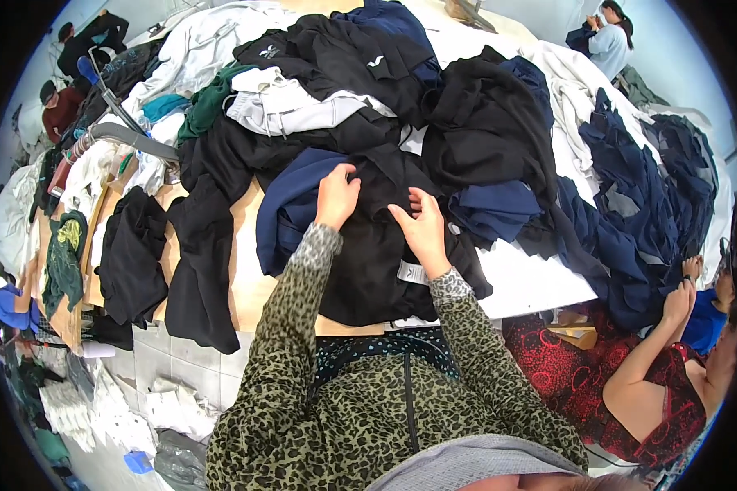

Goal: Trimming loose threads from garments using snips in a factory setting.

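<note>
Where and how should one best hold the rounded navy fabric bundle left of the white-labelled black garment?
Probably the curved left edge of the navy bundle, from the left: it bulges beside bare tan tabletop, whereas its right side meets the black garment.

Garment (368,274) on table (246,245) | clothes heap (327,53) behind | fabric pile (651,217) right

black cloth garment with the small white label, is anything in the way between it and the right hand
Nothing visible stands between the bare right hand and the black cloth garment; the hand overlaps it in this view. The crumpled navy blue cloth lies to its left, outside that path.
</note>
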The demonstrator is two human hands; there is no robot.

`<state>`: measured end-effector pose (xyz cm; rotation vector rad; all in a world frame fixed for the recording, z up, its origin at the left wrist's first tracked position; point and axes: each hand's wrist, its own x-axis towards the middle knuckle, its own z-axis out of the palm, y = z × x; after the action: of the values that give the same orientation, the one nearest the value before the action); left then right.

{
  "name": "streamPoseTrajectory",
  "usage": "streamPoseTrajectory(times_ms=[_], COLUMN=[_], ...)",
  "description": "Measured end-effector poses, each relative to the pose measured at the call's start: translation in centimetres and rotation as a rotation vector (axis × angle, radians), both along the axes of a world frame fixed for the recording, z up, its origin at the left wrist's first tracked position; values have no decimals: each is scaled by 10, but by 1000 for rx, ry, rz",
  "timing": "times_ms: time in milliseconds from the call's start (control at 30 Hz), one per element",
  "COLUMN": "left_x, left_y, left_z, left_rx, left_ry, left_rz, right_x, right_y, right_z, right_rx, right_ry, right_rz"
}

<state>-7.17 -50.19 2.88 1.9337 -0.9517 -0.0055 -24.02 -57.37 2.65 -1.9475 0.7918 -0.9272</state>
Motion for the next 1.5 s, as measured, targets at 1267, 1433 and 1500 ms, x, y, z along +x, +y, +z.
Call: streamPoseTrajectory(times_ms=[1267,1433,1500], left_x=[-81,-91,-94], left_y=[163,156,154], left_z=[-51,-54,-55], left_rx=[-288,-224,-198], left_ry=[-408,-300,-277], left_rz=[-12,-105,-125], right_x=[-125,-127,-125], right_y=[28,34,38], right_z=[-15,-16,-13], right_rx=[-455,-355,-269], right_ry=[-185,-143,-23], right_rz=[-364,-303,-244])
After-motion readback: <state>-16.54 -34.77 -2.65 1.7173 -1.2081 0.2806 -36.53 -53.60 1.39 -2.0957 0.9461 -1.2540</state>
